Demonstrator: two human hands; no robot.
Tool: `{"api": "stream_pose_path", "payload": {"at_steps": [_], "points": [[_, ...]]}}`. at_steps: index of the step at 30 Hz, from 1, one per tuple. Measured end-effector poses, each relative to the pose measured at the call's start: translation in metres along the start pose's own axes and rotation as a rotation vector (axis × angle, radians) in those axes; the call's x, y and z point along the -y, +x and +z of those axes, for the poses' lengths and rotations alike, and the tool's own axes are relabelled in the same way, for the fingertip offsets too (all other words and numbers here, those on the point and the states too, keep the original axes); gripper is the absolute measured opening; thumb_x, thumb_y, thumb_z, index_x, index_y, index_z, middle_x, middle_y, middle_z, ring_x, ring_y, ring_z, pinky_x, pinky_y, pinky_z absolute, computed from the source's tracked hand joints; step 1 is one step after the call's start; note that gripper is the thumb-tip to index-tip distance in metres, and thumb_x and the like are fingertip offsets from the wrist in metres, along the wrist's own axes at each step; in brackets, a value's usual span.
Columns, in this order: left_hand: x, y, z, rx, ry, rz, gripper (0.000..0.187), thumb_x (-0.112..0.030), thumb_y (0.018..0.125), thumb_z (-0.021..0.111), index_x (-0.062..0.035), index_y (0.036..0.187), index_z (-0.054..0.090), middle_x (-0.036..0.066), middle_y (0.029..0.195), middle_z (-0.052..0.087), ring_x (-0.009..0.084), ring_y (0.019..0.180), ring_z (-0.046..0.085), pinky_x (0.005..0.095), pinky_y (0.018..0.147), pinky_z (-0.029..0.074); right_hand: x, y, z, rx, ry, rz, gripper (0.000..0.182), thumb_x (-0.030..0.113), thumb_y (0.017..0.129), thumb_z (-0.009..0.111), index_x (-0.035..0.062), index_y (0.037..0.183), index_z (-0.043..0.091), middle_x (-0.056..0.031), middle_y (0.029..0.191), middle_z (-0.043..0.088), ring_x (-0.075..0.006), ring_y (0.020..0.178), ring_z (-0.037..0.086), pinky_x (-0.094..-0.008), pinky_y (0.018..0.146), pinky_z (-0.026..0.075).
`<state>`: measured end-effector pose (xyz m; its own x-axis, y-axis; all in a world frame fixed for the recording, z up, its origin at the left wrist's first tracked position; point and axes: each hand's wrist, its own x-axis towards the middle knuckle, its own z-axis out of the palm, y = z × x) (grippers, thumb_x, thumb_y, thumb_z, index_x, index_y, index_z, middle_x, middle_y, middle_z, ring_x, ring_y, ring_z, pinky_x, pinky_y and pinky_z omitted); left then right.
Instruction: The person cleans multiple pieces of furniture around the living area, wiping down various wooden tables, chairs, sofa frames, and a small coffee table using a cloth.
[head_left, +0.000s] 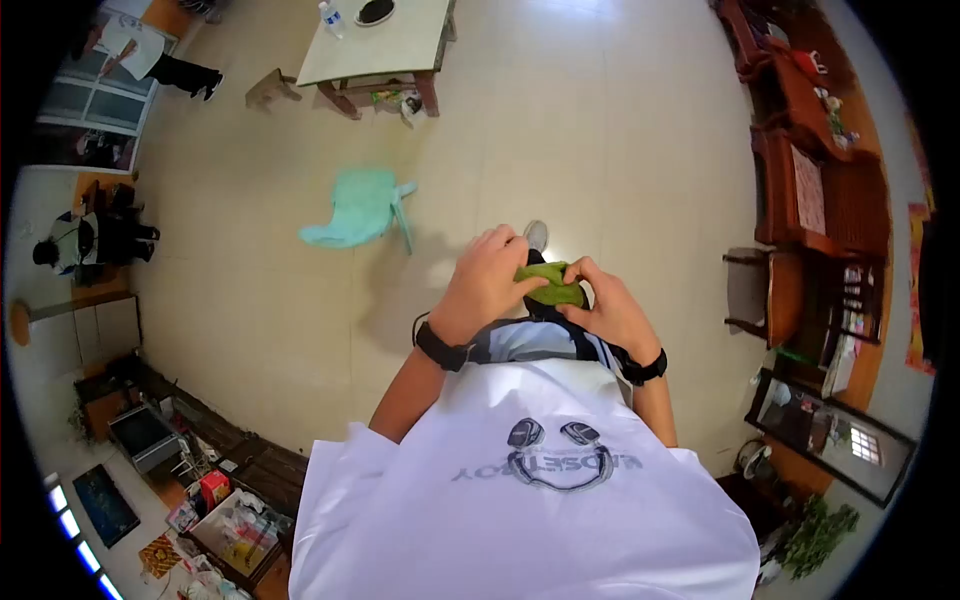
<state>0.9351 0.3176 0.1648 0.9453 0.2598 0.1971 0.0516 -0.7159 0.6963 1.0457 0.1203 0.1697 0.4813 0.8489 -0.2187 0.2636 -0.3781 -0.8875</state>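
A small green piece of soft, folded material, perhaps cloth (553, 288), is held between my two hands in front of my waist. My left hand (484, 277) grips its left end, thumb pressed on the near side. On the right end, my right hand (605, 305) pinches it between thumb and fingers. Black bands circle both wrists. Below the hands are my white printed shirt (540, 520) and a grey shoe (537, 235) on the floor. What exactly the green thing is, I cannot make out.
A turquoise plastic chair (355, 207) stands ahead to the left. Beyond it are a table (400, 45) with a bottle (331, 18) and a small stool (270, 90). Wooden seats (800, 190) line the right wall. Other people (140, 50) are at the far left.
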Motion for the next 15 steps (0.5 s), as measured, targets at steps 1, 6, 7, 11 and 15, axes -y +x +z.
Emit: {"api": "stream_pose_path", "payload": {"at_steps": [1, 6, 7, 11, 15], "points": [[0.005, 0.017, -0.002, -0.001, 0.005, -0.009, 0.034, -0.024, 0.076, 0.081, -0.0036, 0.078, 0.053, 0.015, 0.090, 0.056, 0.0375, 0.082, 0.057, 0.0466, 0.068, 0.045, 0.000, 0.021, -0.015, 0.009, 0.004, -0.002, 0.033, 0.000, 0.079, 0.072, 0.0052, 0.102, 0.049, -0.0113, 0.090, 0.064, -0.0259, 0.073, 0.059, -0.0331, 0.068, 0.049], [0.026, 0.107, -0.021, 0.117, 0.046, -0.367, 0.039, -0.023, 0.076, 0.083, -0.0030, 0.075, 0.050, 0.014, 0.099, 0.060, 0.0350, 0.090, 0.060, 0.0410, 0.071, 0.048, 0.009, 0.142, -0.088, 0.054, -0.063, -0.132, 0.027, 0.015, 0.085, 0.075, 0.0057, 0.098, 0.053, -0.0127, 0.086, 0.061, -0.0287, 0.070, 0.057, -0.0359, 0.064, 0.047], [0.032, 0.118, -0.022, 0.114, 0.044, -0.379, 0.039, -0.023, 0.076, 0.083, -0.0030, 0.075, 0.050, 0.014, 0.099, 0.060, 0.0350, 0.090, 0.060, 0.0410, 0.071, 0.048, 0.011, 0.166, -0.100, 0.032, -0.089, -0.179, 0.023, 0.016, 0.086, 0.072, 0.0065, 0.096, 0.055, -0.0127, 0.084, 0.060, -0.0326, 0.071, 0.056, -0.0394, 0.063, 0.045], [0.069, 0.185, -0.024, -0.032, -0.293, -0.330, 0.037, -0.018, 0.076, 0.083, -0.0037, 0.072, 0.050, 0.013, 0.110, 0.064, 0.0280, 0.100, 0.063, 0.0379, 0.075, 0.051, 0.035, 0.260, -0.145, 0.074, -0.121, -0.368, 0.022, 0.007, 0.086, 0.072, 0.0055, 0.100, 0.055, -0.0107, 0.096, 0.064, -0.0306, 0.081, 0.063, -0.0379, 0.071, 0.052], [0.110, 0.282, -0.022, -0.053, -0.628, -0.563, 0.032, -0.015, 0.077, 0.083, -0.0032, 0.076, 0.053, 0.013, 0.105, 0.069, 0.0201, 0.096, 0.066, 0.0365, 0.076, 0.053, 0.051, 0.357, -0.197, 0.226, -0.216, -0.537, 0.034, -0.001, 0.078, 0.069, 0.0088, 0.106, 0.054, -0.0093, 0.099, 0.061, -0.0320, 0.091, 0.063, -0.0411, 0.075, 0.052]]}}
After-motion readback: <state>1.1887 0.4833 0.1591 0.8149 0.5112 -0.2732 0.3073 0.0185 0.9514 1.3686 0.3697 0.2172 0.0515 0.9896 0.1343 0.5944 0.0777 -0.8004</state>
